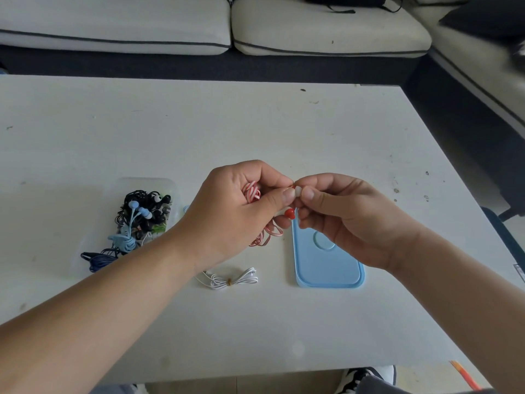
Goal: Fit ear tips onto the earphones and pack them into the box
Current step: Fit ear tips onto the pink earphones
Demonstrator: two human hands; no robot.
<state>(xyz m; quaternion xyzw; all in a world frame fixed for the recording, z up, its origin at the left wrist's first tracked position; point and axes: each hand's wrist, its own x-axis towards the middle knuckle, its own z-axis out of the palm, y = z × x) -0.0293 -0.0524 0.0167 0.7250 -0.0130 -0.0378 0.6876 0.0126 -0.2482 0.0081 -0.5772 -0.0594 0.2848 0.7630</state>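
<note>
Just above the blue lid [326, 263], our left hand [235, 211] grips the red-striped earphones [252, 191]; our right hand [349, 217] pinches a white ear tip [298, 190] onto one bud. The other bud remains bare; packing into the box [170, 186], left of the lid, remains.

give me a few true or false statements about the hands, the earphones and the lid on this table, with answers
1. Both hands, left hand and right hand, meet over the table. True.
2. The blue lid is closed on the box. False: it lies flat on the table.
3. The red-and-white earphones are in the left hand. True.
4. The white bundled earphones are being held. False: they lie on the table.
5. The clear box holds no earphones. False: it holds a tangle of them.
</note>
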